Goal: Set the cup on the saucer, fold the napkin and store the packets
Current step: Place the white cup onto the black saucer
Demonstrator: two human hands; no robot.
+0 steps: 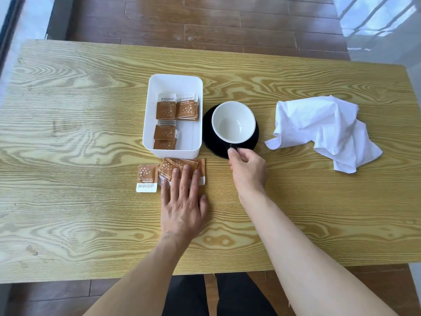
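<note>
A cup [233, 122], white inside, stands on the black saucer [208, 137] at the table's middle. My right hand [247, 169] pinches the cup's dark handle at its near side. My left hand [182, 201] lies flat, fingers spread, on a small pile of brown sugar packets [169, 166] just in front of the white box [175, 84]. One more packet [147, 177] lies alone to the left of the pile. Several packets [176, 108] are inside the box. A crumpled white napkin [323, 131] lies to the right of the saucer.
The wooden table [79, 133] ends at a near edge close to my body and at a far edge beyond the box. Brown floorboards [205, 23] show past it. The box stands touching or nearly touching the saucer's left side.
</note>
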